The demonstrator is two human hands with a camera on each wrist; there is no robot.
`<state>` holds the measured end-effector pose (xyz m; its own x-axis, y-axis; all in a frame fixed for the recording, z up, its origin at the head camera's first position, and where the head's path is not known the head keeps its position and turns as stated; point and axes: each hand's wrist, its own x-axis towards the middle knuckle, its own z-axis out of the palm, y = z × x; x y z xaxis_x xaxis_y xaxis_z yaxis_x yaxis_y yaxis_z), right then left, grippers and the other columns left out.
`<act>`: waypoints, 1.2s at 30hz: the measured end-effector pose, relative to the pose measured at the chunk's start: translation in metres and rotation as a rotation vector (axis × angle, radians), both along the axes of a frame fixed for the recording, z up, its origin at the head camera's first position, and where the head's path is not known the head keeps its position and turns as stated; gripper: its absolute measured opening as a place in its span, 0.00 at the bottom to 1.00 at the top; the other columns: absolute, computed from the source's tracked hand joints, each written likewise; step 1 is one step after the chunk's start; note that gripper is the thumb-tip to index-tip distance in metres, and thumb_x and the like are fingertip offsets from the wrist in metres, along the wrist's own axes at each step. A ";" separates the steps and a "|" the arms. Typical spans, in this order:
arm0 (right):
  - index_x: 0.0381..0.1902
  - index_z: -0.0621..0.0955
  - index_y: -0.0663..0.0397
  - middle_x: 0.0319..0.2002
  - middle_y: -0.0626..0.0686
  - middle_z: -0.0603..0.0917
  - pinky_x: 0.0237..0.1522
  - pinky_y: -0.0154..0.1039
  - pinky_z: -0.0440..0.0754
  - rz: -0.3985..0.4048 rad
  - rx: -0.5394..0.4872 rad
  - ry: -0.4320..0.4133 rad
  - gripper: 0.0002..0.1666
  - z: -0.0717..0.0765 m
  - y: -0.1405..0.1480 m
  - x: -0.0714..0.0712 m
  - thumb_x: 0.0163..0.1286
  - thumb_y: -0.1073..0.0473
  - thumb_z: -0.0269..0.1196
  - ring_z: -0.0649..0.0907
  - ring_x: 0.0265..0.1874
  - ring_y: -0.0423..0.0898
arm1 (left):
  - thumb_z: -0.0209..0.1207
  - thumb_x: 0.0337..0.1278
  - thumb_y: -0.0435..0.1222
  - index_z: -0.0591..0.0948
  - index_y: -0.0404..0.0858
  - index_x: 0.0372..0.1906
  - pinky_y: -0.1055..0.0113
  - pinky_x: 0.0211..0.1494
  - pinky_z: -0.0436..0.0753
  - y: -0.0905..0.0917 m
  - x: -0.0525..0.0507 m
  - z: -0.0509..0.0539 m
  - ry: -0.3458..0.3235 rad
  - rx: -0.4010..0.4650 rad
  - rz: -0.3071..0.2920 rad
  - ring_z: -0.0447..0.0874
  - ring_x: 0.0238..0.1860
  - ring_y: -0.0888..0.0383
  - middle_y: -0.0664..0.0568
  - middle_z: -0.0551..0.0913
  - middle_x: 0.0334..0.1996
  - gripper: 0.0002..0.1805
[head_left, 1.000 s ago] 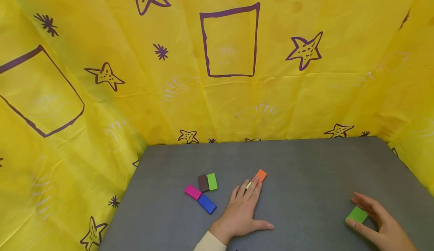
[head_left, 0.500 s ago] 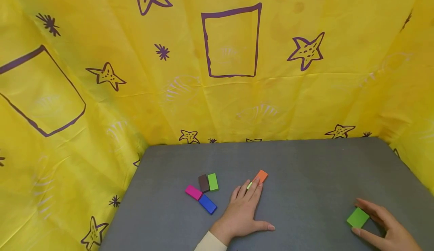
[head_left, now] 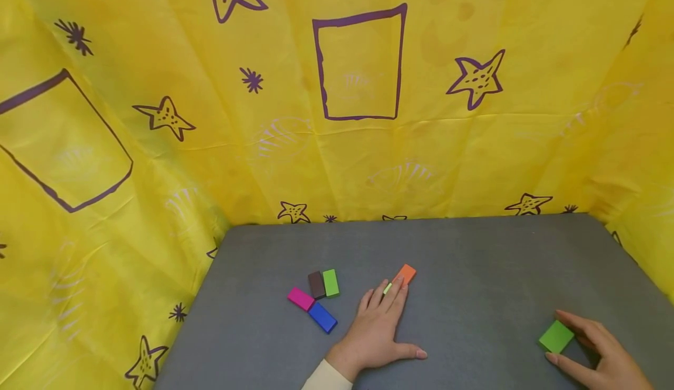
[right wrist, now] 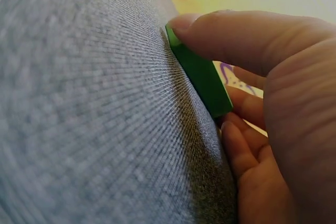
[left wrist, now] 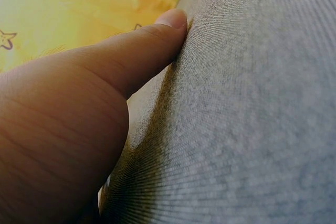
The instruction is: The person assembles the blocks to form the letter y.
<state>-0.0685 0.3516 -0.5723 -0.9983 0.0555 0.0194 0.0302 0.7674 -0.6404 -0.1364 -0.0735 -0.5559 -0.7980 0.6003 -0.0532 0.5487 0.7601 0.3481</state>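
In the head view my left hand (head_left: 372, 331) lies flat with its fingers stretched forward and its thumb out to the side. Its fingertips rest on an orange block (head_left: 406, 273), covering the near part. A pale green sliver (head_left: 387, 289) shows between the fingers; what it belongs to is hidden. At the right, my right hand (head_left: 602, 349) holds a green block (head_left: 556, 337) between thumb and fingers, on the table. From the right wrist view, the thumb presses one end of this block (right wrist: 202, 74) while the other fingers curl beside its far end.
Left of my left hand lie a brown block (head_left: 317, 285) and a light green block (head_left: 330, 283) side by side. A pink block (head_left: 301, 299) and a blue block (head_left: 323, 317) meet end to end near them. Yellow patterned cloth (head_left: 358, 162) surrounds the grey table (head_left: 474, 261).
My right hand has shifted slightly right, and its thumb has slid from the green block's left corner to its near corner. My left hand and the other blocks stay put.
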 end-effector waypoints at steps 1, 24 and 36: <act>0.71 0.71 0.79 0.63 0.76 0.76 0.36 0.18 0.68 -0.001 0.007 -0.007 0.56 0.000 0.001 0.000 0.61 0.47 0.85 0.75 0.56 0.71 | 0.58 0.60 0.79 0.50 0.45 0.90 0.40 0.81 0.55 0.000 0.000 0.000 0.000 -0.003 0.001 0.42 0.87 0.49 0.58 0.39 0.89 0.66; 0.70 0.74 0.74 0.61 0.74 0.74 0.48 0.70 0.77 -0.094 0.077 0.071 0.45 0.010 -0.016 -0.004 0.69 0.49 0.80 0.74 0.55 0.72 | 0.58 0.59 0.80 0.49 0.46 0.91 0.41 0.81 0.56 0.001 0.001 -0.002 0.027 -0.017 0.009 0.42 0.87 0.49 0.58 0.39 0.89 0.67; 0.65 0.84 0.62 0.58 0.60 0.81 0.45 0.14 0.64 0.005 0.011 0.301 0.36 0.022 -0.037 -0.010 0.62 0.60 0.84 0.75 0.51 0.36 | 0.58 0.59 0.79 0.49 0.45 0.91 0.41 0.81 0.56 0.000 0.000 -0.002 0.017 -0.010 0.003 0.41 0.87 0.49 0.58 0.39 0.89 0.67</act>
<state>-0.0786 0.3146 -0.5505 -0.9478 0.0490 0.3152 -0.1633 0.7741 -0.6116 -0.1360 -0.0737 -0.5575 -0.8005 0.5975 -0.0459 0.5523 0.7653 0.3308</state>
